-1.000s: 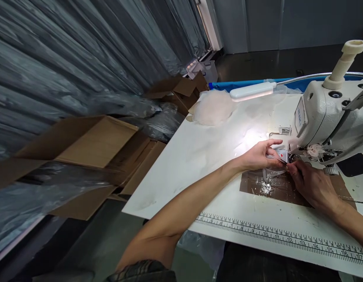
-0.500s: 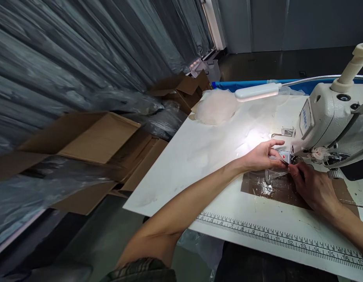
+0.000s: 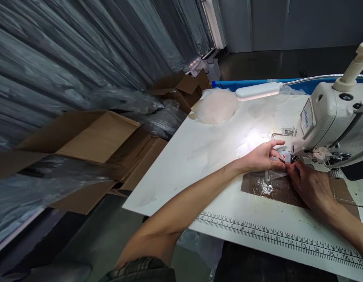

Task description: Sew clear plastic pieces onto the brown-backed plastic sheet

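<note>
At the sewing machine point(image 3: 319, 117), my left hand point(image 3: 263, 156) pinches a piece of sheer whitish fabric point(image 3: 274, 175) between thumb and fingers, with the index finger stretched out above. My right hand point(image 3: 315, 190) is closed just right of it, its fingertips meeting the left thumb close to the needle area. Within the right hand a small dark tool point(image 3: 297, 171) shows in part; its kind is mostly hidden by the fingers. The fabric hangs over a brown shiny plate area point(image 3: 257, 186) on the white table point(image 3: 181, 168).
A pale round stack of sheer pieces point(image 3: 216, 106) lies at the table's far left corner. Above the table hangs a white lamp point(image 3: 257, 91). A printed ruler point(image 3: 266, 236) runs along the front edge. Open cardboard boxes point(image 3: 97, 135) with plastic stand to the left, before a grey curtain point(image 3: 81, 51).
My right hand has shifted slightly left and up, its fingertips now against the left thumb. The left hand stays nearly in place.
</note>
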{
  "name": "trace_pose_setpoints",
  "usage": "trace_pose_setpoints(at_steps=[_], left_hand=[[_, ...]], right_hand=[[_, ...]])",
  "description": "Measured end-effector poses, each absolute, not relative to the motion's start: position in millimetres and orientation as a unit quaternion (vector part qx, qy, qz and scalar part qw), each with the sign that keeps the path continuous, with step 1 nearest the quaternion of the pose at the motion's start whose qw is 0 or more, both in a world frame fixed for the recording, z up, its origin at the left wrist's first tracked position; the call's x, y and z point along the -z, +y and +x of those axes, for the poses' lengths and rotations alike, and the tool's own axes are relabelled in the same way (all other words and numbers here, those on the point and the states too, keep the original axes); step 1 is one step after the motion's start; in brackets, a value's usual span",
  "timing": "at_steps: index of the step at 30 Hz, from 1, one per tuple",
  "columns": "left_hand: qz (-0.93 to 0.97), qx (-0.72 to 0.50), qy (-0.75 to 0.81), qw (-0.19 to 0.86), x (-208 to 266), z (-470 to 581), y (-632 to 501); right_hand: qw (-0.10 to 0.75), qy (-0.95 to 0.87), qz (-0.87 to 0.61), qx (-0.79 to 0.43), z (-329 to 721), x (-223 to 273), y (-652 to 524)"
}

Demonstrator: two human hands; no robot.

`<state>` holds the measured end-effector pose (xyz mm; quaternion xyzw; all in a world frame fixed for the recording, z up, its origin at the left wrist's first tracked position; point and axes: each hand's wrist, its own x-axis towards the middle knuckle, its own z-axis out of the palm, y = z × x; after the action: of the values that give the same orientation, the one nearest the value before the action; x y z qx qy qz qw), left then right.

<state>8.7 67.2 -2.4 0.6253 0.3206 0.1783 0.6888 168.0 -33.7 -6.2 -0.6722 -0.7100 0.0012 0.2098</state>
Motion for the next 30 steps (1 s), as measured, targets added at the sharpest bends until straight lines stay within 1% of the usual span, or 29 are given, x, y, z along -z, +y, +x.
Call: trace_pose_setpoints(at_steps=[4, 11, 15, 21, 27, 30], left_hand=[[0.628, -0.183, 0.321, 0.685, 1, 9, 67], [0.617, -0.176, 0.307, 0.703, 4, 8, 69], [0.622, -0.181, 0.289, 0.704, 5, 7, 70], [0.637, -0.182, 0.307, 0.683, 8, 8, 69], [0.685, -0.171, 0.315, 0.635, 2, -4, 82], [0.687, -0.152, 0.305, 0.642, -4, -11, 89]], right_hand=[[0.207, -0.704, -0.679, 0.014, 169, 9, -35], [0.191, -0.712, -0.674, -0.053, 172, 3, -32], [0.190, -0.713, -0.671, -0.065, 169, 4, -30], [0.179, -0.671, -0.716, -0.072, 162, 9, -30], [0.232, -0.664, -0.694, -0.152, 182, -2, -42], [0.237, -0.678, -0.684, -0.125, 201, -1, -54]])
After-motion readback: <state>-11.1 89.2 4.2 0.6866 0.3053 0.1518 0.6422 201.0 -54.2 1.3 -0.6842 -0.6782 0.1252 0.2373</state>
